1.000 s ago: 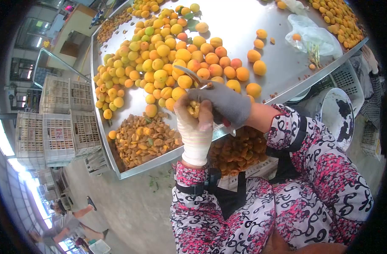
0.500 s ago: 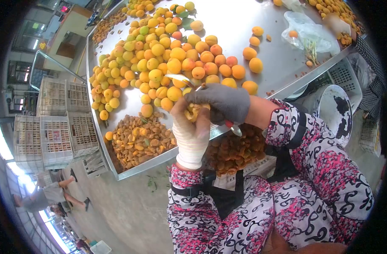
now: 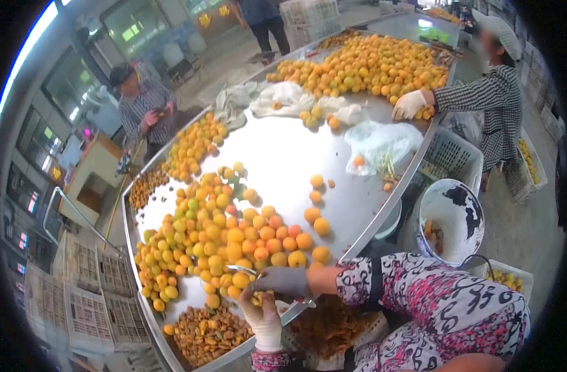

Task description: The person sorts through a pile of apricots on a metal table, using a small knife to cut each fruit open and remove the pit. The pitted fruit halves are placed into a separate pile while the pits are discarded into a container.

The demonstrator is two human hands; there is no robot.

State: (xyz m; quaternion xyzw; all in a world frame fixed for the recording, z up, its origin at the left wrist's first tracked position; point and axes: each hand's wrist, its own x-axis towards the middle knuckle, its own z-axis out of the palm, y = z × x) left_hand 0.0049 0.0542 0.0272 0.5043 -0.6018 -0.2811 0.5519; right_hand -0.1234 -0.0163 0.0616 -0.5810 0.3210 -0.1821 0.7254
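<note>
My left hand [image 3: 263, 323], in a white striped glove, is closed around an apricot [image 3: 256, 300], of which only a little shows between the fingers. My right hand [image 3: 284, 281], in a grey glove, grips a small knife [image 3: 241, 269]; its pale blade sticks out on the far side and its handle end on the near side. Both hands touch each other over the table's near edge. Just beyond them spreads a heap of apricots [image 3: 234, 235]. To the left of my left hand lies a pile of brown apricot pits [image 3: 209, 335].
Below the table edge stands a crate of orange-brown pieces [image 3: 330, 325]. A white bucket [image 3: 447, 217] is at right. A plastic bag [image 3: 379, 146] lies on the metal table [image 3: 277, 146]. A co-worker's gloved hand [image 3: 410, 105] reaches the far heap; another person [image 3: 147, 102] sits across.
My view has tilted upward, so the far table, more apricots and other people now show. My hands appear lower in view, still together around the apricot and knife.
</note>
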